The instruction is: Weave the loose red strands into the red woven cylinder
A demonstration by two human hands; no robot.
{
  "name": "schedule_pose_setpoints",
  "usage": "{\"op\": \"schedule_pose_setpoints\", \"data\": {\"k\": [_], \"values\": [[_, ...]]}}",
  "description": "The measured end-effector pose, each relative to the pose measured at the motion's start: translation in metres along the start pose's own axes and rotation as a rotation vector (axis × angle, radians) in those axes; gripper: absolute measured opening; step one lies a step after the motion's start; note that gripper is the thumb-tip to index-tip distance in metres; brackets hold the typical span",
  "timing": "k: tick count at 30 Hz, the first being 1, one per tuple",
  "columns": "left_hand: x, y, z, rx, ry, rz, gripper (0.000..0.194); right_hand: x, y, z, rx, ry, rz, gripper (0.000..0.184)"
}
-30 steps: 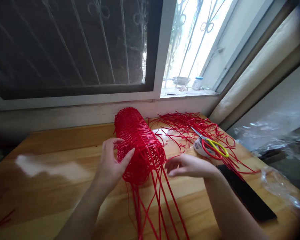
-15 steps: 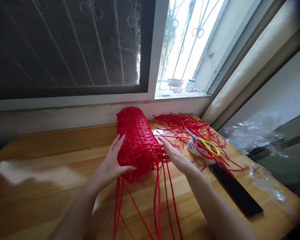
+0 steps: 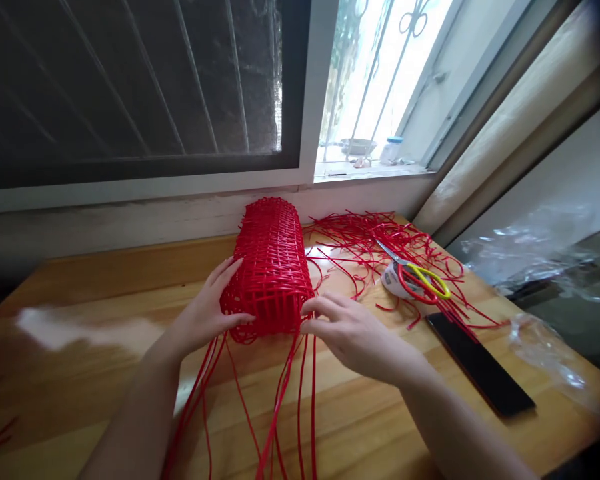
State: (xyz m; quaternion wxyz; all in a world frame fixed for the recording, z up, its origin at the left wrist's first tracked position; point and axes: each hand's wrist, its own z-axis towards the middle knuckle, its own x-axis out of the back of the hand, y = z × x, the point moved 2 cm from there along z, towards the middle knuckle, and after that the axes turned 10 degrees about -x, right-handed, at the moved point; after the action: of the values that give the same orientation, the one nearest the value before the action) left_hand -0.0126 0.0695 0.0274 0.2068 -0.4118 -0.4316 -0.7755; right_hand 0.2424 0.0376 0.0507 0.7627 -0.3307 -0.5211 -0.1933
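Observation:
A red woven basket point(image 3: 275, 267) lies on its side on the wooden table, its near end towards me. Long loose red strands point(image 3: 307, 400) trail from that end towards my body. My left hand point(image 3: 213, 303) grips the left edge of the basket, thumb across the near end and fingers along the side. At the right edge, my right hand point(image 3: 347, 330) is closed, with thumb and fingertips pinched on the rim where strands come out. Whether a single strand is between those fingertips I cannot tell.
Scissors point(image 3: 415, 273) with red and yellow handles rest on a white roll point(image 3: 397, 280) to the right. Behind them lies a heap of cut red strands point(image 3: 370, 230). A black phone point(image 3: 483, 367) and clear plastic wrap point(image 3: 545, 353) are near the table's right edge.
My right hand has gone from flat beside the basket to a pinch at its right edge. The basket's near end has turned slightly, and the trailing strands have swung left.

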Motion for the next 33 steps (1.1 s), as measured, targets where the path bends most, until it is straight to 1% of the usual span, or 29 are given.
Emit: {"op": "schedule_pose_setpoints", "data": {"k": [3,4,6,8,11,12,13,14,17,18,22,25,27,29,31,33], "values": [[0.001,0.003,-0.002,-0.009,-0.042,0.001,0.089,-0.009,-0.009,0.004,0.026,-0.040,-0.140,0.024],[0.001,0.005,-0.002,-0.011,-0.055,-0.001,0.088,-0.011,-0.009,0.005,0.025,-0.051,-0.147,0.022],[0.003,0.010,-0.003,-0.011,-0.053,0.001,0.085,-0.010,-0.003,0.006,0.011,-0.071,-0.089,0.019],[0.007,0.018,-0.003,0.006,0.013,0.010,0.072,-0.005,0.005,0.005,-0.022,-0.100,0.046,0.015],[0.016,0.033,-0.003,0.031,0.226,0.003,0.038,0.004,0.017,0.002,-0.074,-0.127,0.274,0.015],[0.017,0.039,-0.003,0.035,0.261,-0.028,0.029,0.007,0.021,0.001,-0.084,-0.124,0.330,0.016],[0.017,0.044,-0.003,0.041,0.250,-0.073,0.023,0.008,0.024,0.001,-0.091,-0.117,0.374,0.016],[0.014,0.050,-0.003,0.056,0.190,-0.129,0.021,0.009,0.026,0.002,-0.100,-0.109,0.408,0.015],[-0.003,0.066,-0.002,0.124,-0.098,-0.264,0.022,0.005,0.032,0.004,-0.152,-0.109,0.480,0.003],[-0.010,0.071,-0.001,0.142,-0.151,-0.282,0.022,0.002,0.034,0.006,-0.190,-0.110,0.491,0.004],[-0.033,0.083,0.002,0.220,-0.175,-0.320,0.024,-0.012,0.044,0.011,-0.331,-0.131,0.545,0.030],[-0.044,0.085,0.002,0.274,-0.162,-0.340,0.027,-0.020,0.045,0.012,-0.329,-0.156,0.538,0.035],[-0.047,0.084,0.001,0.310,-0.141,-0.423,0.027,-0.019,0.041,0.012,-0.295,-0.139,0.458,0.032],[-0.048,0.084,0.000,0.336,-0.121,-0.591,0.031,-0.016,0.036,0.011,-0.263,-0.125,0.404,0.025],[-0.046,0.084,0.000,0.372,-0.111,-0.787,0.036,-0.013,0.032,0.010,-0.248,-0.129,0.422,0.014],[-0.039,0.082,0.001,0.425,-0.065,-0.925,0.035,-0.011,0.030,0.009,-0.243,-0.139,0.479,0.007]]}}
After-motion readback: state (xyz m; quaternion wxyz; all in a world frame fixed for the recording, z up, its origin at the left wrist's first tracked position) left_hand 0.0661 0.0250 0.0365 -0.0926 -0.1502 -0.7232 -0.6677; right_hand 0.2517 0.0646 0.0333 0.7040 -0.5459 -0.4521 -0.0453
